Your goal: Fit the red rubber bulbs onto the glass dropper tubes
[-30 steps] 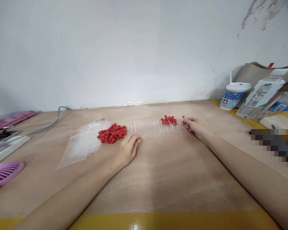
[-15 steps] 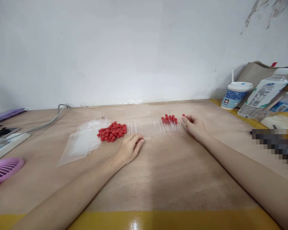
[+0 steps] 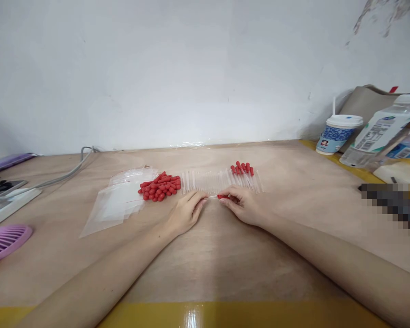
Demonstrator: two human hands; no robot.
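Note:
My left hand (image 3: 187, 213) is closed in a pinch on a thin clear dropper tube (image 3: 211, 197), whose free end points right. Between the fingertips of my right hand (image 3: 245, 206) is a red rubber bulb (image 3: 222, 197); its open end is at the tube's tip, though I cannot tell if the tube has entered it. Behind both hands lies a row of clear tubes (image 3: 205, 181). Several tubes with red bulbs on them, capped droppers (image 3: 242, 168), lie at the row's right end. A heap of loose red bulbs (image 3: 160, 187) sits left of the row.
Clear plastic bags (image 3: 112, 202) are spread left of the heap. A pink fan (image 3: 8, 243), a power strip (image 3: 15, 207) and a grey cable (image 3: 66, 175) are at far left. On the right stand a paper cup (image 3: 338, 134) and a plastic bottle (image 3: 376, 134).
My right hand has come left and nearer with the red bulb, from beside the capped droppers to the tube's end. My left hand has stayed in place with the tube.

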